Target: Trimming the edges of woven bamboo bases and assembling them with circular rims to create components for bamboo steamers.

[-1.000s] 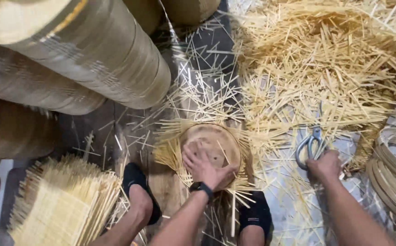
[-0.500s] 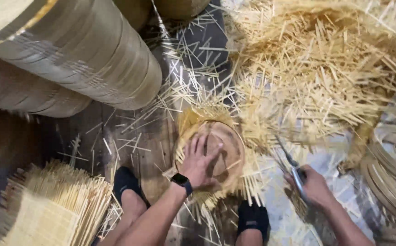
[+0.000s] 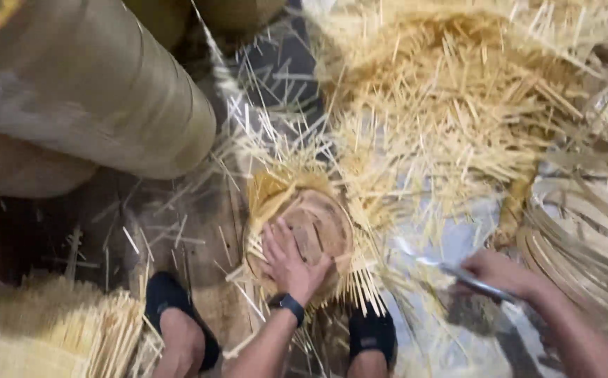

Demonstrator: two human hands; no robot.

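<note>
L hand (image 3: 291, 260) flat on round woven disc (image 3: 314, 234); R hand (image 3: 501, 274) grips metal scissors (image 3: 451, 269).

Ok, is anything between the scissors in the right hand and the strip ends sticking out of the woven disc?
Nothing solid shows. The right hand holds the scissors just right of the woven disc, which the left hand presses flat. Only loose bamboo slivers lie across the gap on the floor.

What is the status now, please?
Left hand flat on woven disc. Right hand grips scissors. Loose strips all around.
</note>
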